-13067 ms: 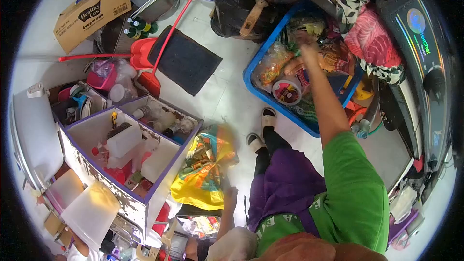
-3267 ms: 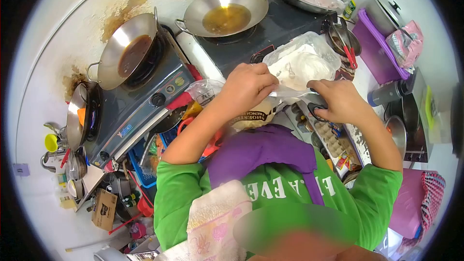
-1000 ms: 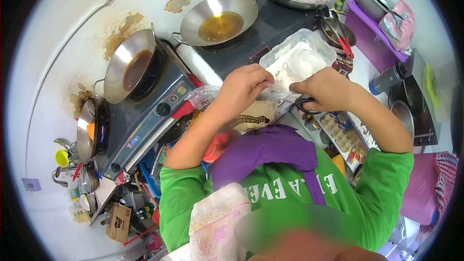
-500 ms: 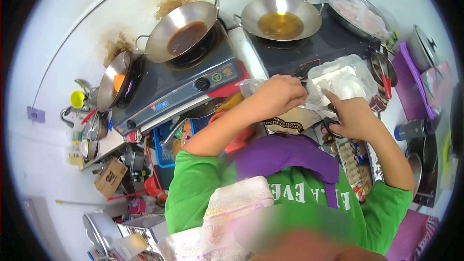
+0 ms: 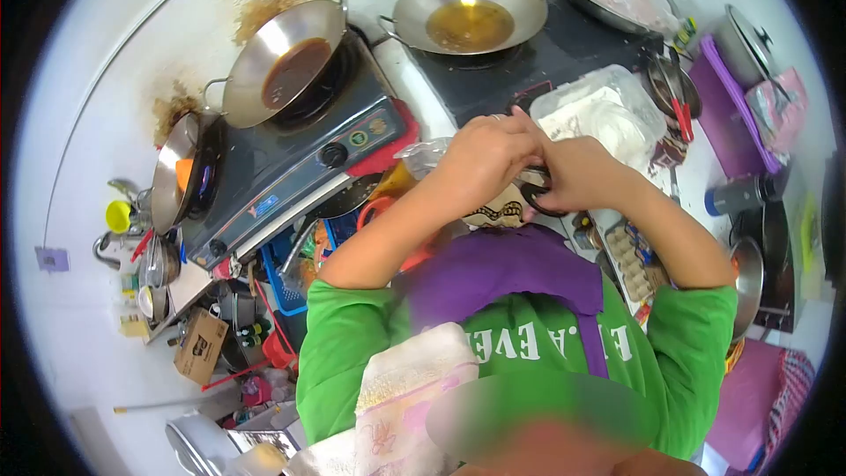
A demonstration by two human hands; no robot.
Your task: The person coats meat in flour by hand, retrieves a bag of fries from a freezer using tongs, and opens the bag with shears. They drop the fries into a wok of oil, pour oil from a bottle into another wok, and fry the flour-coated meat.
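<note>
My right hand (image 5: 586,172) is closed around black-handled scissors (image 5: 546,204); their blades are hidden by the hands. Touching it at the fingertips, my left hand (image 5: 489,154) is pinched at the top of a printed French fries bag (image 5: 500,211). The bag lies below both hands, close to the purple apron. Just beyond my right hand is a clear plastic tub (image 5: 639,106) of white powder. A crumpled clear plastic bag (image 5: 423,157) sits left of my left hand.
A wok with yellow oil (image 5: 471,25) and a wok with dark oil (image 5: 295,72) stand on the stoves. Back right is a metal basin (image 5: 648,2) with pale contents. Red-handled tongs (image 5: 683,115) lie on the right; an egg tray (image 5: 627,269) is lower down.
My right hand has moved left with the scissors and now meets my left hand over the bag. The whole view has shifted, so the stoves and woks appear further left.
</note>
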